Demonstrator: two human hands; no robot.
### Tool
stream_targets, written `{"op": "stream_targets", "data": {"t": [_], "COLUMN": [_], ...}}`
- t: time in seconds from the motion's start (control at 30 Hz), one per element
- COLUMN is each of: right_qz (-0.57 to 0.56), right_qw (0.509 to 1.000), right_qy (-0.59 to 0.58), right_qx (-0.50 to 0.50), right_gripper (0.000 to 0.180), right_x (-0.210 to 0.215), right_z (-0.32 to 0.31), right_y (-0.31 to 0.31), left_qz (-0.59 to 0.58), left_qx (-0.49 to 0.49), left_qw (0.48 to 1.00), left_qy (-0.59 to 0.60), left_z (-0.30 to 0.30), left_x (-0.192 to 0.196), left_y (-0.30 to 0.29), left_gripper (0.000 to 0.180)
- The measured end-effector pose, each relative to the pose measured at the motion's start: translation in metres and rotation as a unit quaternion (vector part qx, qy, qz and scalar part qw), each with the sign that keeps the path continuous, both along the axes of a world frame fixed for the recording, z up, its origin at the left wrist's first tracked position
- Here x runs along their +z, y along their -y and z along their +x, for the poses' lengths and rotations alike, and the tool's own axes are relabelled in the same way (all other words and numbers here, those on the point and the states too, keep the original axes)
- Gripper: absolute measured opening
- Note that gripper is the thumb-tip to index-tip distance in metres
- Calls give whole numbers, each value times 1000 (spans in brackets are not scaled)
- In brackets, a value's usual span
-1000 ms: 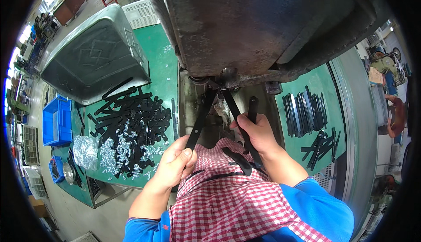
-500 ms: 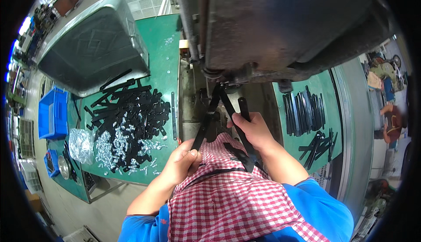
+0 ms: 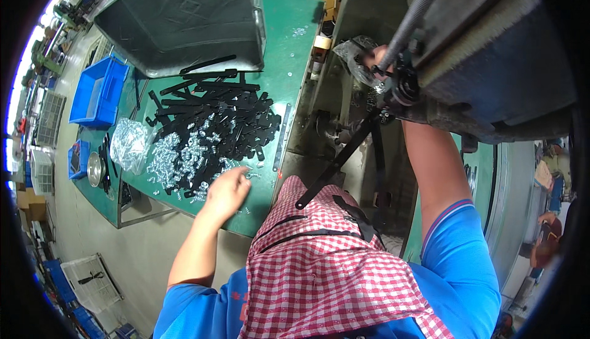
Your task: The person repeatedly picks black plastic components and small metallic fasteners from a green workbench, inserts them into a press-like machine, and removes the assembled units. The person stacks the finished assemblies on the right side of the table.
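Note:
My left hand (image 3: 226, 191) is over the near right edge of a pile of small silver rivets (image 3: 165, 159) on the green table, fingers curled together; anything pinched between them is too small to make out. My right hand (image 3: 380, 58) reaches up beyond the machine head (image 3: 402, 87), beside a clear plastic bag (image 3: 356, 59) of small parts; a coil spring and the machine hide most of its fingers. A flat black metal strip (image 3: 335, 166) slants from the machine head down to my checked apron, and another black strip (image 3: 378, 155) hangs from the same spot.
Black strips (image 3: 227, 109) lie heaped beside the rivets, before a tipped grey bin (image 3: 184, 23). Blue trays (image 3: 101, 90), a plastic bag (image 3: 130, 145) and a round metal dish (image 3: 95, 169) stand at the left. The coil spring (image 3: 418, 13) rises above the machine head.
My left hand has let go of a black strip and moved left to the rivets. My right hand has left the strips and reached up past the machine head. The view has shifted left.

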State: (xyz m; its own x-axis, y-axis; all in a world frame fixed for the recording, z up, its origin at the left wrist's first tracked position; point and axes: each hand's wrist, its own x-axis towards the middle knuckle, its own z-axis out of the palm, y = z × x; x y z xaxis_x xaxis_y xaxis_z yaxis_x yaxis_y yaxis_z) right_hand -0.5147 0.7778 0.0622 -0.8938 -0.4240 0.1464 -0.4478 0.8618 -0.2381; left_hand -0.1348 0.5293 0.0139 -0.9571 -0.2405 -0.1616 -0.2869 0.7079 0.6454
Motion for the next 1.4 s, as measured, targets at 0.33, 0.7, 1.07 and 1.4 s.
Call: {"op": "stream_targets", "data": {"t": [0.33, 0.7, 1.07, 1.4], "right_qz": [28, -608, -541, -563], "right_qw": [998, 753, 774, 764], "right_qy": [59, 211, 325, 311], "right_qx": [-18, -135, -45, -47], "right_gripper": [36, 23, 20, 36], "right_x": [8, 14, 58, 42], "right_z": [-9, 39, 162, 155], "right_y": [27, -35, -42, -49], "left_qz": [-226, -101, -168, -265], "left_qx": [44, 115, 94, 22], "left_qw": [970, 980, 976, 941], "left_qy": [-76, -126, -106, 210], "left_z": [-47, -41, -80, -146], "left_x": [-56, -75, -66, -67], "left_y": [98, 136, 123, 125], "left_gripper": [25, 15, 17, 36]}}
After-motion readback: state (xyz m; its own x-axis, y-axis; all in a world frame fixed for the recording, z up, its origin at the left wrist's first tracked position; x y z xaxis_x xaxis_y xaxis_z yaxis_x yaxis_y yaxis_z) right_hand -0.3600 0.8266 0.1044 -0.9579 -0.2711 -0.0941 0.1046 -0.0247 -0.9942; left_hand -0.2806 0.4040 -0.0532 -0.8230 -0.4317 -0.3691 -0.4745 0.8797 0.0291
